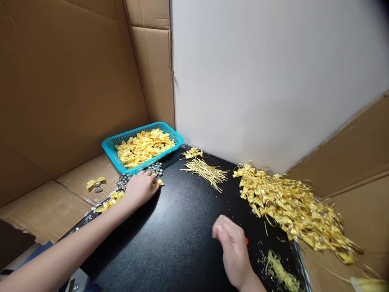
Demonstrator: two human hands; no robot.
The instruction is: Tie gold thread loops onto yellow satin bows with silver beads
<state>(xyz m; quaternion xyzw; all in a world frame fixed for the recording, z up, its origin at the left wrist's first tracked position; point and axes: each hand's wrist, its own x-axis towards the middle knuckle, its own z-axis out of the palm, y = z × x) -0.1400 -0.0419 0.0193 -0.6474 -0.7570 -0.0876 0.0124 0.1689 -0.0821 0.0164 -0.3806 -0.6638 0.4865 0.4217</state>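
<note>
My left hand (140,187) reaches to the far left of the black table (179,231), palm down, fingers on a small yellow ribbon bow (159,182) beside a patch of small silver beads (154,167). Just behind it stands a teal basket (109,144) filled with yellow bows (143,147). My right hand (234,247) hovers low over the table's near middle, fingers curled; a small red thing (246,241) shows at its far side. What it holds is hidden.
A bundle of thin gold wire ties (207,170) lies mid-table. A large heap of finished gold bows (296,209) spreads to the right. Gold scraps (279,271) lie near the front edge. Cardboard walls (67,81) enclose both sides; a loose bow (95,182) lies on cardboard.
</note>
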